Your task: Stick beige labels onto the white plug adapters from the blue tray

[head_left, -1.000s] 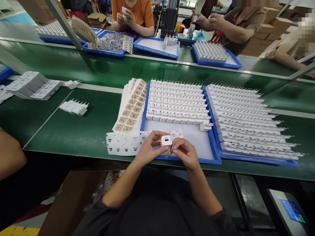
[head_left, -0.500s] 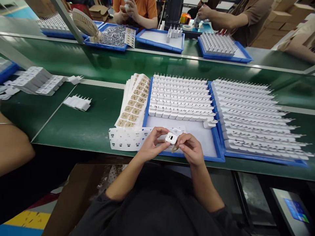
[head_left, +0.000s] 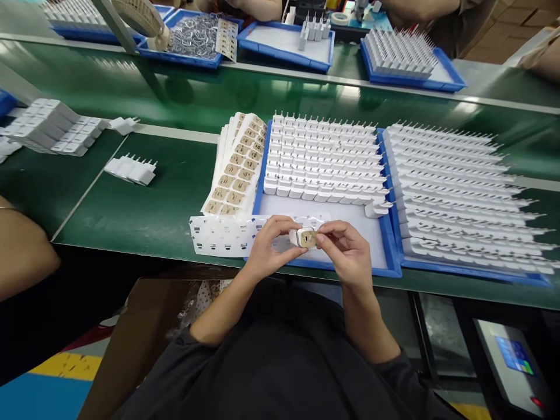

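Observation:
My left hand pinches a white charger plug by its sides, above the near edge of a blue tray. Against the plug's port face lies a tan sticker with a dark cutout, and my right hand grips its right edge between thumb and forefinger. Under my left hand is a used white backing sheet with small cutouts. Rows of white charger plugs stand prongs up in the tray, with a single plug at the end of a row.
A stack of tan sticker sheets lies left of the tray. Another blue tray full of plugs sits at the right. Several plugs and a stacked pile of them rest at the left. Co-workers' arms show across the bench.
My right hand has brought the tan sticker up onto the plug's port face, which showed bare before. The view has tilted slightly downward.

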The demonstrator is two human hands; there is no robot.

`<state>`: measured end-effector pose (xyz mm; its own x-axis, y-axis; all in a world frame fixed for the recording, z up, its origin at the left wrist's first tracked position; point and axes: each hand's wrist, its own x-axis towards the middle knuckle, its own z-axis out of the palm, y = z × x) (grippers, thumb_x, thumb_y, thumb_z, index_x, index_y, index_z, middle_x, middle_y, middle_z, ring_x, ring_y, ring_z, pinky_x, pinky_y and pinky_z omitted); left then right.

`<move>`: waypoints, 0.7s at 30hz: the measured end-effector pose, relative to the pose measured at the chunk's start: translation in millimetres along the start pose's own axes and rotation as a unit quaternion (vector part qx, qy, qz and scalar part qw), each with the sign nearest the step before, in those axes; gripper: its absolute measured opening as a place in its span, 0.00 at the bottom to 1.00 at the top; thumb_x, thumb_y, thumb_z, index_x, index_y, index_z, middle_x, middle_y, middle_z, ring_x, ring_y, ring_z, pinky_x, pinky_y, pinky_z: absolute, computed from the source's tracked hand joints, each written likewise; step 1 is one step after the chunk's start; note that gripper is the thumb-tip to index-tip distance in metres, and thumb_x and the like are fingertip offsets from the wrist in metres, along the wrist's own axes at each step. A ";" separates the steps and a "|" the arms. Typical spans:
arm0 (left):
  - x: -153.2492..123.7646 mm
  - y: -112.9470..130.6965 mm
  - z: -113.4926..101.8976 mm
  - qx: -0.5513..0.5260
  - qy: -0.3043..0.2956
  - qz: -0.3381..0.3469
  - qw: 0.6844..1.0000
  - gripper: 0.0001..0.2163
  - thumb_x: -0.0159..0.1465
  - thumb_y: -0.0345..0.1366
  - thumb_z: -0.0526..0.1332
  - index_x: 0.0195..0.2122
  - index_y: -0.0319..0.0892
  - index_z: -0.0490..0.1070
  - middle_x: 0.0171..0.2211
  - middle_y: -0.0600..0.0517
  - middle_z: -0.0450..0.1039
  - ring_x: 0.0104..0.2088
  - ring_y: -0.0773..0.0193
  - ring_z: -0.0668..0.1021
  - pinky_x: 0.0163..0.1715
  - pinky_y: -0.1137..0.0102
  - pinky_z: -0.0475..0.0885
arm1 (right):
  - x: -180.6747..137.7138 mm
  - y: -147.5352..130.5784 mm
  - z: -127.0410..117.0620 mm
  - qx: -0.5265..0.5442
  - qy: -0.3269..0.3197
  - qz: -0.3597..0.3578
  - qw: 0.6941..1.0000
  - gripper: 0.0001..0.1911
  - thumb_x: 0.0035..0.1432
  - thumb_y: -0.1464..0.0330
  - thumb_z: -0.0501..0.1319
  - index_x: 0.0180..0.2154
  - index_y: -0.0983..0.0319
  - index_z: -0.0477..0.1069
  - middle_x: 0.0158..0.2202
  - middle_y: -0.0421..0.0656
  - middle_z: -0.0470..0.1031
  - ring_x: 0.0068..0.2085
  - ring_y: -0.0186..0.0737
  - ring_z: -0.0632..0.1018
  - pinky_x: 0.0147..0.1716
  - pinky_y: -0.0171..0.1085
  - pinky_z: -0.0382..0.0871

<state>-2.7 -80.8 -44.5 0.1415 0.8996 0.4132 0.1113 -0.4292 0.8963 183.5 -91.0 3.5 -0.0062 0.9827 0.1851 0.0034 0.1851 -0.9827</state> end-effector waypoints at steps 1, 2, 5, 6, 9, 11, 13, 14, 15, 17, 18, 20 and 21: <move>0.0 0.3 -0.1 0.001 0.000 -0.002 1.000 0.19 0.60 0.41 0.74 0.51 0.47 0.76 0.46 0.45 0.75 0.49 0.56 0.78 0.47 0.62 0.78 | -0.1 -0.2 0.7 -0.005 -0.001 -0.002 1.000 0.07 0.61 0.62 0.71 0.38 0.57 0.78 0.34 0.42 0.78 0.36 0.39 0.80 0.34 0.38 0.78; 0.1 0.8 -0.1 0.000 -0.002 -0.002 1.000 0.19 0.60 0.41 0.74 0.51 0.47 0.76 0.46 0.45 0.75 0.49 0.56 0.78 0.47 0.62 0.78 | -0.3 -0.1 1.1 -0.007 -0.002 -0.004 1.000 0.07 0.62 0.62 0.71 0.38 0.57 0.78 0.34 0.41 0.78 0.36 0.39 0.80 0.35 0.38 0.78; 0.7 2.6 -0.3 -0.003 -0.003 0.000 1.000 0.18 0.60 0.41 0.74 0.50 0.47 0.76 0.45 0.46 0.75 0.49 0.56 0.78 0.46 0.63 0.77 | -1.5 1.0 1.0 -0.009 -0.005 -0.014 1.000 0.04 0.63 0.64 0.70 0.39 0.57 0.78 0.35 0.41 0.78 0.36 0.37 0.79 0.35 0.37 0.77; 0.8 3.1 -0.3 -0.003 -0.003 -0.002 1.000 0.18 0.60 0.41 0.74 0.50 0.47 0.76 0.45 0.46 0.75 0.49 0.56 0.78 0.46 0.63 0.77 | -1.8 1.3 0.7 -0.011 -0.006 -0.018 1.000 0.03 0.63 0.66 0.70 0.39 0.56 0.78 0.36 0.41 0.78 0.36 0.37 0.79 0.35 0.37 0.77; 0.6 3.4 -0.3 -0.004 -0.006 -0.008 1.000 0.18 0.60 0.41 0.74 0.50 0.47 0.76 0.46 0.46 0.75 0.49 0.56 0.78 0.45 0.63 0.78 | -2.4 1.9 0.2 -0.017 -0.009 -0.027 0.999 0.02 0.64 0.68 0.68 0.40 0.56 0.78 0.36 0.40 0.78 0.37 0.36 0.79 0.36 0.36 0.76; 0.2 3.0 -0.1 -0.009 -0.007 -0.007 1.000 0.19 0.60 0.40 0.74 0.51 0.47 0.76 0.47 0.46 0.74 0.50 0.57 0.78 0.45 0.64 0.79 | -2.6 2.1 0.3 -0.019 -0.008 -0.028 0.999 0.02 0.64 0.68 0.68 0.40 0.56 0.78 0.37 0.40 0.78 0.37 0.36 0.79 0.36 0.36 0.76; -0.2 2.5 0.1 -0.017 -0.008 -0.006 1.000 0.19 0.60 0.40 0.74 0.51 0.47 0.76 0.48 0.46 0.74 0.50 0.57 0.78 0.46 0.64 0.79 | -2.7 2.2 0.6 -0.024 -0.006 -0.024 0.999 0.02 0.64 0.67 0.68 0.40 0.56 0.78 0.36 0.41 0.78 0.37 0.37 0.79 0.36 0.37 0.76; -0.3 2.4 0.1 -0.020 -0.007 -0.007 1.000 0.19 0.60 0.40 0.74 0.51 0.47 0.76 0.48 0.46 0.74 0.49 0.57 0.78 0.46 0.64 0.79 | -2.7 2.2 0.7 -0.027 -0.005 -0.020 0.999 0.02 0.64 0.67 0.68 0.40 0.57 0.78 0.36 0.41 0.78 0.37 0.38 0.79 0.36 0.37 0.77; -0.3 2.3 0.1 -0.020 -0.007 -0.010 1.000 0.19 0.60 0.40 0.74 0.51 0.47 0.76 0.48 0.46 0.74 0.49 0.57 0.78 0.46 0.64 0.79 | -2.7 2.1 0.8 -0.030 -0.004 -0.017 0.999 0.03 0.64 0.66 0.69 0.39 0.57 0.78 0.36 0.41 0.78 0.37 0.38 0.79 0.36 0.38 0.77; 0.0 2.4 0.1 -0.015 -0.007 -0.016 1.000 0.19 0.60 0.41 0.74 0.51 0.47 0.76 0.48 0.46 0.74 0.49 0.57 0.78 0.46 0.63 0.79 | -2.7 1.8 0.8 -0.036 -0.004 -0.013 0.999 0.03 0.64 0.65 0.68 0.39 0.57 0.78 0.36 0.42 0.78 0.37 0.39 0.79 0.36 0.38 0.77; 0.1 2.4 0.0 -0.011 -0.008 -0.017 1.000 0.19 0.60 0.42 0.74 0.51 0.47 0.76 0.48 0.46 0.74 0.49 0.56 0.78 0.46 0.63 0.79 | -2.7 1.7 0.7 -0.038 -0.004 -0.013 0.999 0.03 0.64 0.65 0.68 0.39 0.57 0.78 0.36 0.42 0.78 0.37 0.39 0.79 0.36 0.38 0.77; 0.4 2.5 -0.1 -0.004 -0.009 -0.012 1.000 0.19 0.60 0.41 0.74 0.51 0.47 0.76 0.47 0.46 0.75 0.49 0.56 0.78 0.47 0.62 0.79 | -2.8 1.6 0.8 -0.039 -0.004 -0.017 0.999 0.02 0.64 0.66 0.68 0.39 0.56 0.78 0.37 0.41 0.78 0.37 0.39 0.79 0.36 0.38 0.77; 0.4 2.6 -0.1 -0.002 -0.008 -0.010 1.000 0.19 0.60 0.41 0.74 0.51 0.47 0.76 0.47 0.46 0.75 0.49 0.56 0.78 0.47 0.62 0.79 | -2.9 1.7 0.8 -0.041 -0.004 -0.018 0.999 0.02 0.64 0.66 0.68 0.39 0.56 0.78 0.37 0.41 0.78 0.37 0.38 0.79 0.35 0.38 0.77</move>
<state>-2.5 -81.6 -42.0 0.1555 0.9065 0.3924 0.1109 -0.4108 0.9050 182.7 -93.6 1.3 -0.0161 0.9753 0.2205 0.0840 0.2210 -0.9716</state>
